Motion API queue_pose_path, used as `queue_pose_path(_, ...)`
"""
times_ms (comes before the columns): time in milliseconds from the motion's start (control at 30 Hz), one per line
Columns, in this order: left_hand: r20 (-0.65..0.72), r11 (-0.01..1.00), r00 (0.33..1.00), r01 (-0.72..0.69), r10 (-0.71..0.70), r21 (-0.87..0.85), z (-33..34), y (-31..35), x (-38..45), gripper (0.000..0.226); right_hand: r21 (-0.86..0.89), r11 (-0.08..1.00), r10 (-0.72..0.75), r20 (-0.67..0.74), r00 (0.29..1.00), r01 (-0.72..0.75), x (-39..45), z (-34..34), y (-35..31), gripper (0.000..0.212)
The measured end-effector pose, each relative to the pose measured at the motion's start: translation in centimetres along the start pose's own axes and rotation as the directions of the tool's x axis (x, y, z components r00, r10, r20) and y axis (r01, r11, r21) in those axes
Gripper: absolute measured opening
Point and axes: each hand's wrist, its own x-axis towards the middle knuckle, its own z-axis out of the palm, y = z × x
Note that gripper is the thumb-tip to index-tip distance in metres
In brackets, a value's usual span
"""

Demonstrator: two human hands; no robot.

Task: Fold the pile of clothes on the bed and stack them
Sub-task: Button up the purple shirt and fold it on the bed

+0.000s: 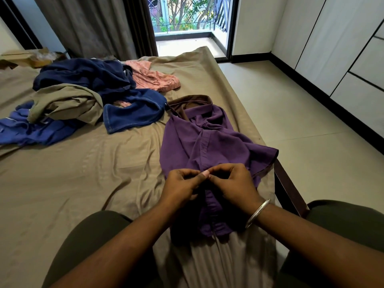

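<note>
A purple shirt [209, 138] with a brown collar lies spread on the bed [83, 167], collar pointing away from me. My left hand [182, 187] and my right hand [234, 185] meet over its front placket near the lower part, each pinching the purple fabric with curled fingers. A silver bangle [258, 213] sits on my right wrist. Further back on the left lies an unfolded pile: a navy garment [87, 76], blue denim [133, 113], an olive piece [68, 102], a light blue piece [27, 129] and a pink garment [153, 77].
The bed's right edge and dark wooden frame [286, 183] run beside the shirt, with tiled floor [311, 132] beyond. White wardrobe doors [342, 48] line the right wall. A balcony door [187, 28] and curtain [93, 23] stand at the back. A cardboard box [25, 58] sits at the far left.
</note>
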Motion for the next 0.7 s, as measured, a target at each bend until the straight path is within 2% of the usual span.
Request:
queue_pose_path(100,-0.030,0.998,0.999,0.020,-0.022,-0.051,-0.10,0.19,-0.10,0.010,-0.040,0.999,-0.026,0.008,1.000,0.027,-0.20,-0.02,-0.50,0.014)
queue_pose_path(267,-0.016,0.989,0.993,0.112,-0.114,-0.102,-0.33,0.35,0.00,0.011,0.014,1.000,0.004,0.011,1.000,-0.005,0.00,-0.07,-0.69,0.019)
queue_pose_path(533,-0.025,0.952,0.962,0.265,-0.272,-0.151,0.03,-0.38,0.14,0.028,0.033,0.999,0.021,0.043,0.999,-0.022,0.14,0.18,-0.50,0.017)
queue_pose_path(633,-0.024,0.962,0.968,0.246,-0.251,-0.118,-0.06,-0.52,0.09,0.039,0.071,0.997,0.033,0.070,0.997,-0.038,0.17,0.26,-0.19,0.014)
queue_pose_path(700,-0.024,0.971,0.977,0.208,-0.212,-0.116,-0.10,-0.41,0.03,0.030,0.088,0.996,0.027,0.069,0.997,-0.033,0.07,0.17,-0.25,0.014)
